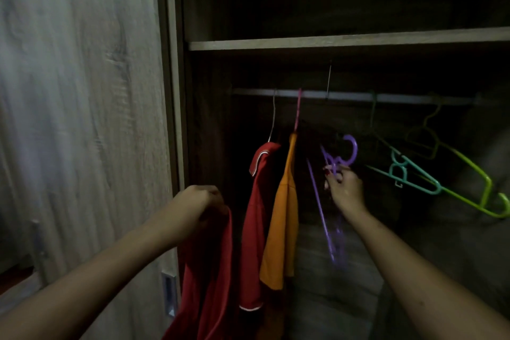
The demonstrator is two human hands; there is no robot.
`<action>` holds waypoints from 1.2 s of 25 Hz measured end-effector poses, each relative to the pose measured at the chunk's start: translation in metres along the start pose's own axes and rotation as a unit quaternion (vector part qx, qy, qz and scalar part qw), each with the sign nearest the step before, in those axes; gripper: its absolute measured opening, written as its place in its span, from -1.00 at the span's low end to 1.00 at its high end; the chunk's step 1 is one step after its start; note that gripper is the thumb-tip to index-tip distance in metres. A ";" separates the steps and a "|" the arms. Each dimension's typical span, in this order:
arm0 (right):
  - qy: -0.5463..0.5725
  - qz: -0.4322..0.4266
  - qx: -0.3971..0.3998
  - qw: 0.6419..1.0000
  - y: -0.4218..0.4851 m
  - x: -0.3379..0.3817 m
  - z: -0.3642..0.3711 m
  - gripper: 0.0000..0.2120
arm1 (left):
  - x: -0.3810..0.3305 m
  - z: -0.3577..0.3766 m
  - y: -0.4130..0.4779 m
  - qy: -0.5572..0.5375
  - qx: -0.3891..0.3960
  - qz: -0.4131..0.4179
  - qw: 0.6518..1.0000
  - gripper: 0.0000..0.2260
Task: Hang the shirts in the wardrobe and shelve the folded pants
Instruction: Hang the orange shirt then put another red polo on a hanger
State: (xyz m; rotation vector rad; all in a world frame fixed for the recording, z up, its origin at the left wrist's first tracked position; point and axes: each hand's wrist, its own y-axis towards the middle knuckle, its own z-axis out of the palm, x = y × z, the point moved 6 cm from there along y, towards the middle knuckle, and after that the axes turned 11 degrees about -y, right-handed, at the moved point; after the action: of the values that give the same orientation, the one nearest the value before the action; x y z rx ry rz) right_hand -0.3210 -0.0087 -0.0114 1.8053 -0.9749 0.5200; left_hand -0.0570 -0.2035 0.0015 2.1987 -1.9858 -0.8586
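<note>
My left hand [199, 203] is closed on the top of a red shirt [209, 279] that hangs down from it in front of the wardrobe's left edge. My right hand [344, 190] grips a purple plastic hanger [335, 163] just below its hook, off the rail [358, 96], with its long arm pointing down. On the rail hang a red shirt with white trim [256, 218] on a thin wire hanger and an orange shirt [284, 229] on a pink hanger. No folded pants are in sight.
A teal hanger [408, 174] and a lime-green hanger [474, 182] hang bare on the rail's right side. A wooden shelf [345, 41] spans the wardrobe above the rail. The wardrobe door [82, 119] stands to the left. The interior is dark.
</note>
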 end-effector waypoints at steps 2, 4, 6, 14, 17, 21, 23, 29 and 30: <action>-0.008 0.006 -0.024 1.000 -0.011 -0.006 -0.009 -0.82 | -0.001 -0.002 0.004 -0.035 -0.012 -0.014 0.999 -0.77; 0.057 -0.007 -0.042 0.997 -0.036 -0.003 -0.023 -0.74 | -0.016 -0.001 0.006 0.000 0.003 0.017 1.000 -0.71; 0.142 -0.024 -0.055 0.988 -0.065 0.006 -0.037 -0.77 | -0.022 0.002 0.007 -0.021 -0.001 0.035 0.999 -0.65; 0.470 -0.081 0.089 0.874 -0.118 0.103 -0.024 -0.78 | -0.048 0.006 0.023 -0.249 0.026 0.004 0.968 -0.54; 0.335 -0.094 0.152 0.925 -0.130 0.063 0.016 -0.79 | -0.044 -0.010 0.021 -0.368 -0.007 -0.021 0.929 -0.56; 0.181 -0.089 0.262 0.944 -0.131 0.005 0.020 -0.72 | -0.014 -0.044 0.005 -0.440 -0.059 -0.059 0.894 -0.57; 0.106 -0.136 0.317 0.933 -0.121 0.003 0.005 -0.45 | -0.003 -0.048 -0.001 -0.409 -0.057 -0.066 0.908 -0.59; -0.213 -0.296 0.392 0.845 -0.109 0.035 -0.005 -0.77 | -0.021 -0.028 0.000 -0.300 -0.034 -0.025 0.953 -0.56; -0.228 -0.315 0.380 0.839 -0.111 0.044 -0.003 -0.77 | -0.031 -0.024 0.000 -0.288 -0.027 -0.010 0.957 -0.55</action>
State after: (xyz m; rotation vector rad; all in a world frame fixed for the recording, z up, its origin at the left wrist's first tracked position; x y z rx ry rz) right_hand -0.2053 -0.0012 -0.0406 2.9043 -0.3937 0.0234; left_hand -0.0475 -0.1819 0.0327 2.1015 -2.1103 -1.6930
